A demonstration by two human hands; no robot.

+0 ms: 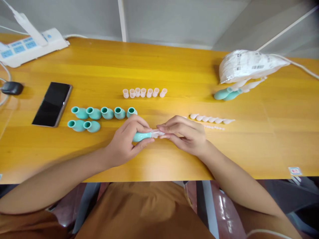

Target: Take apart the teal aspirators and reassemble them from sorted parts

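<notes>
My left hand (pixel 132 137) is closed round a teal squeeze bulb (pixel 141 136), which lies on its side just above the table. From the bulb's neck a clear plastic collar (pixel 155 133) points right. My right hand (pixel 185 134) pinches the far end of that collar; its fingertips hide what else is there. Several open-necked teal bulbs (pixel 107 113) stand in two rows to the left. Behind my hands is a row of small clear cups (pixel 143 92). White pointed nozzles (pixel 211 119) lie in a line near my right hand, with tiny clear pieces (pixel 214 127) in front.
Two bulbs with white nozzles fitted (pixel 231 94) lie at the right, beside a stuffed white plastic bag (pixel 251 66). On the left are a black phone (pixel 52 104), a black mouse-like object (pixel 12 88) and a white power strip (pixel 32 46). A grey partition (pixel 174 23) borders the table's back.
</notes>
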